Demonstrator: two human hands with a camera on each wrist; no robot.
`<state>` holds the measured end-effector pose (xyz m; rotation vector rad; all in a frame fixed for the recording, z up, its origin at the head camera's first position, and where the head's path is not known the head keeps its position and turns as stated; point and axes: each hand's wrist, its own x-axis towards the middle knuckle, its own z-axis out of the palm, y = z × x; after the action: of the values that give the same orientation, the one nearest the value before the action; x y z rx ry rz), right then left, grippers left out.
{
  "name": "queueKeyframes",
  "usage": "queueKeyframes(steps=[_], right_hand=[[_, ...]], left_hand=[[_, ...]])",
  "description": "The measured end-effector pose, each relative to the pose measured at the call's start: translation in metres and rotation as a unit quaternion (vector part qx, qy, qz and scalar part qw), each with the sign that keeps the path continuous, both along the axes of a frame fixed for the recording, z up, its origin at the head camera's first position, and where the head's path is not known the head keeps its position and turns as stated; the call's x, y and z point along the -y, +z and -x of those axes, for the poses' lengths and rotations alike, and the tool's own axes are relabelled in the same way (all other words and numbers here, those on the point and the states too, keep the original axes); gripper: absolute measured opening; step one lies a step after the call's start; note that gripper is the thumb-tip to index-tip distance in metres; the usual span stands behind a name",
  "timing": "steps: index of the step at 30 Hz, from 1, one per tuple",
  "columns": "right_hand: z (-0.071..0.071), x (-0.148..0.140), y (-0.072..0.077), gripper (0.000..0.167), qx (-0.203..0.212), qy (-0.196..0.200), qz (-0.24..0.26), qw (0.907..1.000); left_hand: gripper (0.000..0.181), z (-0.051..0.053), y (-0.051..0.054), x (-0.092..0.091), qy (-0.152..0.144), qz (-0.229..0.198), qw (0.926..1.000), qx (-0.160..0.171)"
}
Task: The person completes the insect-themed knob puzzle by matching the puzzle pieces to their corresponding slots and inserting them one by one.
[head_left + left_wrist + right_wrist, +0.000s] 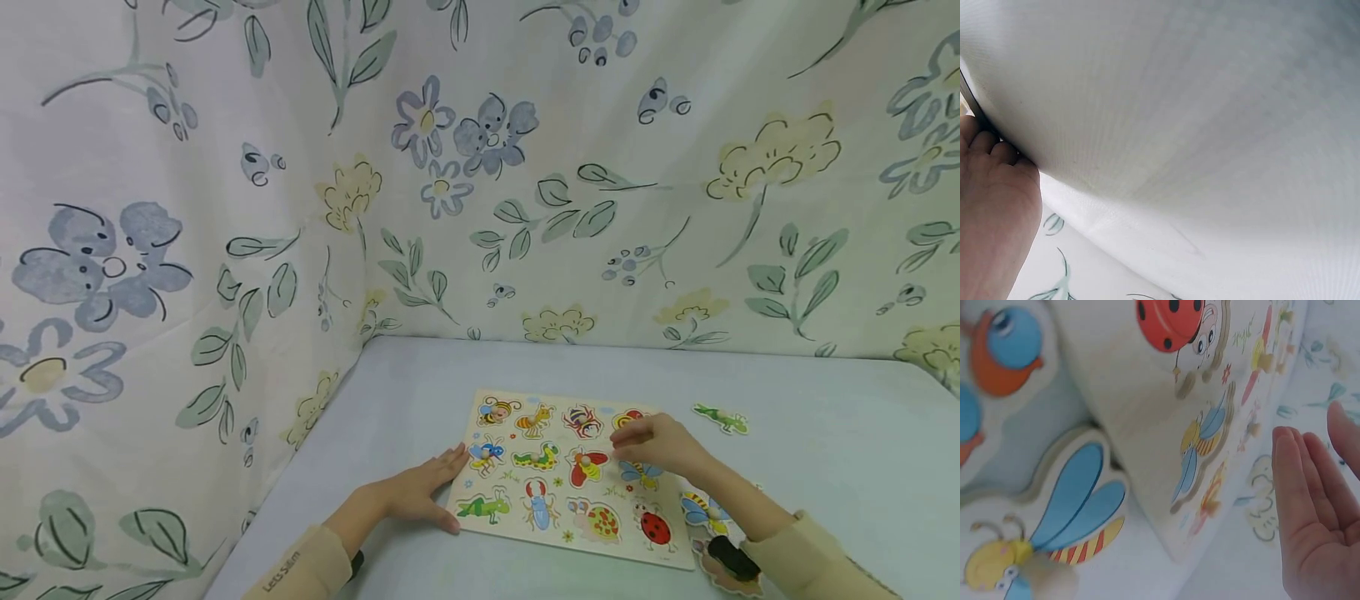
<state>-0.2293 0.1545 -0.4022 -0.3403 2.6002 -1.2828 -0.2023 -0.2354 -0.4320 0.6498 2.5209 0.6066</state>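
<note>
A pale wooden knob puzzle board [517, 527] with rows of colourful insect pictures lies on the table. My left hand [420, 490] rests flat at its left edge, fingertips and thumb touching the border. Over the board's upper right part is my right hand [663, 446], its fingers straight with nothing between them in the right wrist view. It partly covers a red-and-yellow insect [628, 418] and is close above the blue-winged dragonfly picture [641, 475]. Knobs show on some pieces, such as the caterpillar [537, 457] and the red-winged insect [587, 467].
Loose pieces lie right of the board: a green insect [720, 418] at the back, a blue-winged striped insect [1082, 494] and a blue-and-orange piece [1013, 347], partly hidden. A floral curtain [510, 250] stands behind and left of the white table [420, 383].
</note>
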Motion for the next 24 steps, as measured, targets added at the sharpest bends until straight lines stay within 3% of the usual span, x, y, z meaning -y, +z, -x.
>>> queueKeyframes(steps=[9, 19, 24], right_hand=[[-0.009, -0.027, 0.0, 0.032, 0.032, 0.036, 0.046, 0.9978], [-0.02, -0.053, -0.004, 0.033, 0.072, 0.014, 0.032, 0.9968], [-0.023, -0.067, -0.008, 0.034, 0.075, 0.024, 0.026, 0.9965]], left_hand=[[0.105, -0.001, 0.0, -0.001, 0.009, 0.009, 0.9999, 0.004], [0.104, 0.0, -0.001, -0.003, 0.004, 0.009, 0.9999, 0.002], [0.104, -0.001, 0.001, -0.003, 0.004, 0.008, 1.0, 0.004]])
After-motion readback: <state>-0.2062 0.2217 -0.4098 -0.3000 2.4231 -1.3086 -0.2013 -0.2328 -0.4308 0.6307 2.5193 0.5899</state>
